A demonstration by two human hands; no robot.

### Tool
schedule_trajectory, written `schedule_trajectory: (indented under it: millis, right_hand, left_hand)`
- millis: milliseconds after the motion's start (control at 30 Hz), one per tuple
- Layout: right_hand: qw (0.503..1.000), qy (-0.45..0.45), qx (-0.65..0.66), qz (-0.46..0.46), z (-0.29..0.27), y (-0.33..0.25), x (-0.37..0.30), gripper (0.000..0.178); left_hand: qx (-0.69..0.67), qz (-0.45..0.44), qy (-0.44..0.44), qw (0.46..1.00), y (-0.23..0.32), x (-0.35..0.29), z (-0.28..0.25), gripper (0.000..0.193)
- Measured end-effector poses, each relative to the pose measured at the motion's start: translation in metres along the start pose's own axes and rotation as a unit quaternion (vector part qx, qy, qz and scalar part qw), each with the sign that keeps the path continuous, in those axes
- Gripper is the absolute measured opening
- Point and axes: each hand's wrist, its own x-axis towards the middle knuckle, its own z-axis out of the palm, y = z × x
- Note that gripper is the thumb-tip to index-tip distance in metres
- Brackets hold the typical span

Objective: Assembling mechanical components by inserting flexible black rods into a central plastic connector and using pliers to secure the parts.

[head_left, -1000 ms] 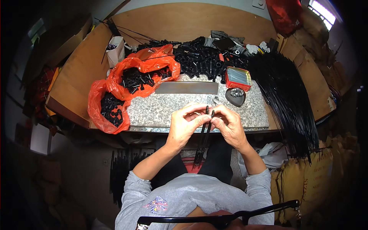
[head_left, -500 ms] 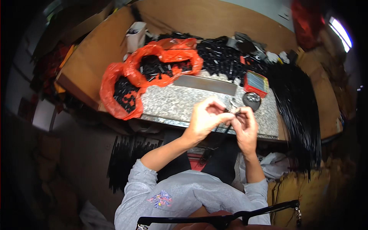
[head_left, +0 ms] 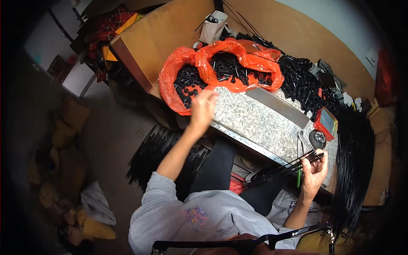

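Observation:
My left hand (head_left: 203, 111), smeared by motion, is over the table's front left edge beside an orange-red plastic bag (head_left: 168, 70) of small black ring-like parts (head_left: 190, 78). Whether its fingers hold anything cannot be made out. At the right, my right hand (head_left: 315, 176) is closed on a bundle of thin black rods (head_left: 285, 171), their far ends slanting down over my lap. Close to that hand lie pliers with a green handle (head_left: 298, 177), jaws on the stone top, and a round black dish (head_left: 316, 137) with small shiny pieces.
A second orange-red bag (head_left: 231, 86) holds black fittings. Behind the speckled stone slab (head_left: 255, 125) and flat metal bar (head_left: 278, 106) lie heaped black parts (head_left: 297, 80). A red box (head_left: 326, 123) stands right; long black rods (head_left: 355, 157) hang over the right edge, more (head_left: 159, 155) at lower left.
My hands were together over the slab; now they are apart. The left has gone left to the bag, the right has moved right and down with the rods. The view has turned.

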Motion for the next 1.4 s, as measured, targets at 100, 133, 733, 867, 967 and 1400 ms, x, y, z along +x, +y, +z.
schedule_trajectory:
  millis: [100, 133, 733, 867, 967, 1400]
  right_hand:
    - [0.999, -0.031, 0.013, 0.019, 0.0, -0.007, 0.001, 0.031]
    - [0.999, -0.034, 0.011, 0.007, 0.002, -0.006, 0.003, 0.03]
    - [0.991, -0.102, 0.069, 0.062, 0.008, -0.009, 0.002, 0.026]
    - [0.99, -0.113, 0.066, 0.057, 0.011, -0.009, 0.007, 0.029]
    - [0.989, -0.114, 0.071, 0.057, 0.014, -0.004, 0.014, 0.029]
    - [0.987, -0.139, 0.078, 0.036, 0.016, -0.002, 0.024, 0.03]
  left_hand:
    - [0.257, -0.013, -0.043, 0.965, -0.071, 0.026, -0.02, 0.011]
    - [0.279, -0.011, -0.043, 0.959, -0.081, 0.026, -0.024, 0.01]
    - [-0.411, -0.053, -0.125, 0.901, 0.085, -0.005, 0.027, 0.021]
    - [-0.478, -0.041, -0.193, 0.856, 0.134, -0.015, 0.051, 0.02]
    - [-0.513, -0.026, -0.237, 0.825, 0.152, -0.017, 0.064, 0.019]
    - [-0.526, 0.029, -0.249, 0.813, 0.166, -0.03, 0.072, 0.024]
